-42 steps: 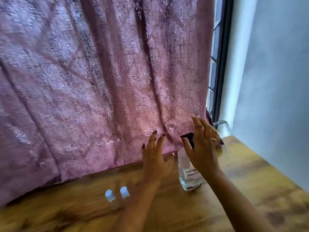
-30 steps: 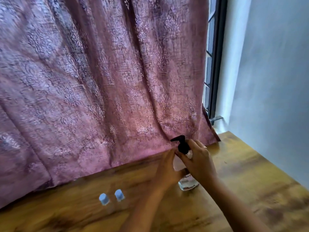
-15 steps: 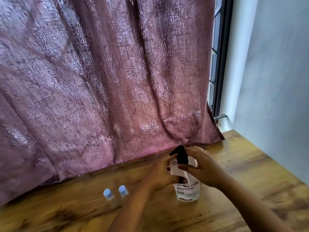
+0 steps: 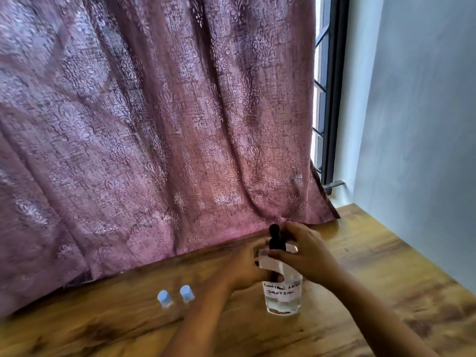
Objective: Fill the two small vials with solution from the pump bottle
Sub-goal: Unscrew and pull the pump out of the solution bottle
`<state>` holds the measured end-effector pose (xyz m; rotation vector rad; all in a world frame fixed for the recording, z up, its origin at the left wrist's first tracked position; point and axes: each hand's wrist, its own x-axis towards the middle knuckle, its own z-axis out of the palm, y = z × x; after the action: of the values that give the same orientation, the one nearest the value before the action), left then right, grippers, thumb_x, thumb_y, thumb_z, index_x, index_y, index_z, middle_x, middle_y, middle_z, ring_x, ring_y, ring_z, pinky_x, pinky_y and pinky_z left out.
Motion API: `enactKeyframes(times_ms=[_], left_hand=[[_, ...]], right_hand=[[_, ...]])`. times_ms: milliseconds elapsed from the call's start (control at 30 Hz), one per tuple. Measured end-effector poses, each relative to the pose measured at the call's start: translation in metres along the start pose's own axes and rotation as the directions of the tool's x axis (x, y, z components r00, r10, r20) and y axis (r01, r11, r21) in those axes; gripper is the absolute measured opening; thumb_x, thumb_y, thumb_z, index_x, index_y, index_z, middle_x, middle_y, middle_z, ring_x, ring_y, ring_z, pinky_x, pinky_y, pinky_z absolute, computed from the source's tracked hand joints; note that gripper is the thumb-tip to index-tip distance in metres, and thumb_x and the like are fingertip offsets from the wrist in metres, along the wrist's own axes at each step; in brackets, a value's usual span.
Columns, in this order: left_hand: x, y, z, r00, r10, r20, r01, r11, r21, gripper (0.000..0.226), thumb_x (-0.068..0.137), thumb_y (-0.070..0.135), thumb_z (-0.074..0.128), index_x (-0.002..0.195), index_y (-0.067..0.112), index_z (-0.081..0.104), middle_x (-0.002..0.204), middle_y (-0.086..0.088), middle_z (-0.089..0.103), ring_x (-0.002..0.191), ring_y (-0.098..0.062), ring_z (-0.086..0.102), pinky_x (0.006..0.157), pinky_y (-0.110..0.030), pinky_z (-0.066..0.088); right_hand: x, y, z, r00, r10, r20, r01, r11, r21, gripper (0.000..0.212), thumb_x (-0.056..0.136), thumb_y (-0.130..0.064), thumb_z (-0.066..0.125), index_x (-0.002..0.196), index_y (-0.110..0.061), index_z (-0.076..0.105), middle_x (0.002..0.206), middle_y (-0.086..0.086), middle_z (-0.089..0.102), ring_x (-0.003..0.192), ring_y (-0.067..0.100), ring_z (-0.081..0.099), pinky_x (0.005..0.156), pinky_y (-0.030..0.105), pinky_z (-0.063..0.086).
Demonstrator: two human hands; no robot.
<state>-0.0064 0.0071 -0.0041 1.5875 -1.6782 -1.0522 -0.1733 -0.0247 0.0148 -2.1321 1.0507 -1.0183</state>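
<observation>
Beside the curtain (image 4: pixel 154 124), both hands on the pump bottle (image 4: pixel 282 297)

On the wooden table (image 4: pixel 373 292) the pump bottle stood upright, long axis vertical; the left hand (image 4: pixel 247 269) curled round its shoulder; the right hand (image 4: pixel 306 253) pinched the black pump head (image 4: pixel 275 238); two capped vials (image 4: pixel 164 298) stood to its left, untouched, nearer the left hand

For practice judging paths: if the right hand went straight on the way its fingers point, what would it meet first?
The black pump on the bottle; the right hand seems to grip it, though depth is unclear.
</observation>
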Motion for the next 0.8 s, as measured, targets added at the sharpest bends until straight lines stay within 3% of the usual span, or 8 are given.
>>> enactKeyframes(times_ms=[167,300,400,500,600,667,733,800], left_hand=[[-0.003,0.001,0.003,1.0,0.008,-0.011,-0.007,1.0,0.014,0.077,0.058,0.031,0.087,0.126,0.037,0.052,0.127,0.009,0.06,0.117,-0.01,0.057,0.1,-0.04,0.049],[-0.005,-0.002,0.004,0.999,0.004,-0.049,-0.003,1.0,0.004,0.075,0.062,0.027,0.086,0.127,0.038,0.05,0.127,0.007,0.06,0.114,-0.01,0.058,0.099,-0.038,0.05],[-0.005,-0.004,0.006,0.998,0.017,-0.056,-0.015,1.0,0.02,0.078,0.063,0.027,0.086,0.131,0.035,0.049,0.127,0.006,0.061,0.115,-0.01,0.058,0.099,-0.038,0.05],[-0.006,-0.003,0.005,0.997,0.01,-0.071,-0.009,1.0,0.021,0.074,0.063,0.027,0.086,0.127,0.04,0.049,0.126,0.007,0.06,0.115,-0.01,0.057,0.098,-0.035,0.05],[-0.005,-0.004,0.007,0.997,0.017,-0.072,-0.016,1.0,0.01,0.072,0.062,0.026,0.086,0.122,0.044,0.052,0.125,0.009,0.061,0.114,-0.01,0.058,0.098,-0.038,0.05],[-0.004,-0.005,0.007,0.997,0.025,-0.074,-0.025,1.0,0.01,0.071,0.062,0.028,0.086,0.123,0.044,0.052,0.124,0.009,0.062,0.114,-0.01,0.059,0.097,-0.038,0.051],[-0.002,-0.007,0.007,0.997,0.035,-0.072,-0.034,0.999,0.022,0.068,0.064,0.029,0.085,0.122,0.044,0.053,0.123,0.01,0.062,0.112,-0.009,0.059,0.095,-0.035,0.052],[-0.002,-0.008,0.007,0.997,0.033,-0.07,-0.031,0.999,0.031,0.065,0.066,0.027,0.084,0.122,0.041,0.053,0.121,0.011,0.063,0.11,-0.008,0.059,0.091,-0.03,0.052]], right_hand=[[0.0,-0.008,-0.029,0.943,0.051,0.33,-0.151,0.947,0.285,0.043,0.079,-0.008,0.07,0.109,-0.033,0.052,0.105,-0.016,0.062,0.101,-0.006,0.059,0.083,0.011,0.048],[-0.003,-0.006,-0.014,0.995,0.049,0.083,-0.052,0.998,0.034,0.052,0.065,-0.034,0.081,0.111,-0.026,0.058,0.105,-0.013,0.056,0.096,0.001,0.056,0.084,0.013,0.042],[-0.004,-0.002,0.004,0.998,0.028,-0.061,-0.029,0.999,-0.027,0.053,0.062,-0.034,0.083,0.109,-0.018,0.063,0.096,-0.012,0.058,0.088,0.003,0.057,0.074,0.004,0.037],[-0.002,-0.001,-0.008,0.995,0.055,0.088,-0.068,0.986,0.15,0.043,0.071,-0.018,0.079,0.108,-0.028,0.059,0.098,-0.014,0.066,0.092,0.001,0.063,0.076,0.006,0.043],[-0.005,-0.003,-0.023,0.952,0.094,0.29,-0.234,0.834,0.499,0.054,0.079,-0.006,0.068,0.122,-0.029,0.047,0.107,-0.001,0.067,0.098,0.005,0.065,0.077,0.019,0.052],[-0.01,-0.006,-0.017,0.968,0.134,0.212,-0.225,0.842,0.49,0.068,0.073,-0.02,0.074,0.129,-0.037,0.039,0.114,-0.004,0.061,0.102,0.006,0.062,0.081,0.023,0.052],[-0.013,-0.009,-0.002,0.99,0.141,0.021,-0.141,0.956,0.256,0.073,0.062,-0.04,0.079,0.123,-0.041,0.039,0.109,-0.009,0.056,0.099,0.001,0.056,0.083,0.021,0.048],[-0.014,-0.012,0.013,0.983,0.125,-0.135,-0.106,0.984,0.14,0.075,0.055,-0.05,0.08,0.116,-0.037,0.04,0.098,-0.013,0.057,0.093,0.005,0.058,0.08,0.028,0.049]])
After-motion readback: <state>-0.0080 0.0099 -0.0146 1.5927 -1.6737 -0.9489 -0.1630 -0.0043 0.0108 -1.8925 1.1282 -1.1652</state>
